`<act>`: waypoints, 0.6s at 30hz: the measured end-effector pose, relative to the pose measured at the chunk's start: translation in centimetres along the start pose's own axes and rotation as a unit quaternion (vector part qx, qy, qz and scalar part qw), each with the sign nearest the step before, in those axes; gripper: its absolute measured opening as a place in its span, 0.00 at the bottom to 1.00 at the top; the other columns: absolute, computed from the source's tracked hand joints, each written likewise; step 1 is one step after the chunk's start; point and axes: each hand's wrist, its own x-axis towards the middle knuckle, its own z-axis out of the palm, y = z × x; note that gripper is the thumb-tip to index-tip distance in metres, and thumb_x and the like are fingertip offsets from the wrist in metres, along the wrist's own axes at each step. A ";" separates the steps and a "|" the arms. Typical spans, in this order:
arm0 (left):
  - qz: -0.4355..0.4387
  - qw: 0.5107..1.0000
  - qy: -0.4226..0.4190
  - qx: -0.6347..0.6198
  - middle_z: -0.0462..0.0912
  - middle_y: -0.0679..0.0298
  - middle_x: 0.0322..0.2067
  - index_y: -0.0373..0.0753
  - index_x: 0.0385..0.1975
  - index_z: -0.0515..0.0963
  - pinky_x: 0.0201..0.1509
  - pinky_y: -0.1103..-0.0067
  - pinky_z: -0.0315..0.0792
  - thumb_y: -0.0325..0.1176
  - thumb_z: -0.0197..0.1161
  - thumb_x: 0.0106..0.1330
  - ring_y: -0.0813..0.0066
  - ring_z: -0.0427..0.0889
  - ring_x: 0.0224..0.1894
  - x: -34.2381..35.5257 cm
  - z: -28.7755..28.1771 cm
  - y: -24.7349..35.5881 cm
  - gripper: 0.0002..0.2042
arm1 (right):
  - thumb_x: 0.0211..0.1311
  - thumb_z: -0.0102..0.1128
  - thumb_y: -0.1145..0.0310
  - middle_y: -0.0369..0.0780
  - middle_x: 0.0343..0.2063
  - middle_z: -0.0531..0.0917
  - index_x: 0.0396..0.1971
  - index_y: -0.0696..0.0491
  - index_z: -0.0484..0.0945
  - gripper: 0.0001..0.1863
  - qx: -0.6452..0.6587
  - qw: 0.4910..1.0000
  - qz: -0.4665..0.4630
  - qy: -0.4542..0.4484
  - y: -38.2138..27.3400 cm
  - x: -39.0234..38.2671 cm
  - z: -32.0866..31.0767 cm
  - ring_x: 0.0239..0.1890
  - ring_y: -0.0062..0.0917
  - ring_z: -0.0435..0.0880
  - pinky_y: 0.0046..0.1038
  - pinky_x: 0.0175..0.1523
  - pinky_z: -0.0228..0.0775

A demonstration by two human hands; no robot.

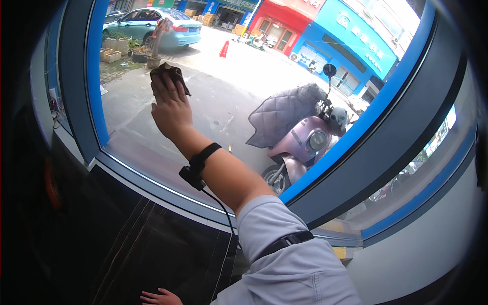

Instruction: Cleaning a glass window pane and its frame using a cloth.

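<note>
My right hand [172, 109] is stretched far forward, its palm toward the window glass [213, 122]. Under its fingers is a dark brown cloth [178, 80], folded and bunched, with one corner sticking out to the right. The palm side is hidden, so how the fingers grip the cloth does not show. At the bottom edge, my left hand [161, 297] is only partly in view, fingers apart and holding nothing I can see. It is over or on a black, pale-veined surface [168, 244]; contact cannot be made out.
A grey and blue window frame [376, 137] surrounds the glass, with a low sill [152, 188] below. Beyond the pane are a pink scooter [305, 142] with a quilted grey cover, a light blue car [162, 28], potted plants and shopfronts. A black device with a cable [195, 173] is strapped to my right wrist.
</note>
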 end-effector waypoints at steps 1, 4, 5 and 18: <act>-0.006 1.000 -0.012 -0.004 0.55 0.44 0.75 0.38 0.75 0.56 0.67 0.30 0.52 0.54 0.54 0.70 0.33 0.51 0.76 0.1 -0.3 -0.4 0.39 | 0.67 0.56 0.58 0.34 0.75 0.64 0.70 0.49 0.71 0.31 0.002 1.000 0.017 -0.014 0.8 -1.3 -2.6 0.80 0.33 0.54 0.41 0.81 0.41; -0.014 0.999 -0.027 -0.043 0.52 0.44 0.77 0.38 0.76 0.55 0.68 0.30 0.49 0.54 0.54 0.70 0.32 0.50 0.77 0.0 -1.2 0.7 0.39 | 0.69 0.55 0.59 0.34 0.75 0.65 0.70 0.44 0.71 0.30 -0.090 0.994 0.055 -0.017 6.1 -6.9 -12.5 0.78 0.37 0.57 0.45 0.79 0.47; -0.051 0.970 -0.193 0.140 0.43 0.56 0.81 0.44 0.80 0.47 0.76 0.40 0.45 0.50 0.54 0.75 0.48 0.41 0.82 1.0 0.0 0.7 0.39 | 0.70 0.55 0.59 0.35 0.75 0.65 0.71 0.44 0.70 0.30 -0.131 0.988 0.076 -0.031 7.9 -9.4 -15.8 0.78 0.40 0.57 0.47 0.78 0.48; -0.062 0.958 -0.237 0.148 0.40 0.57 0.81 0.45 0.81 0.45 0.75 0.37 0.38 0.55 0.45 0.77 0.48 0.36 0.82 1.7 -0.4 0.9 0.38 | 0.71 0.51 0.52 0.46 0.80 0.50 0.77 0.54 0.55 0.40 -0.149 0.971 0.187 -0.014 7.4 -15.3 -15.6 0.79 0.59 0.42 0.61 0.78 0.32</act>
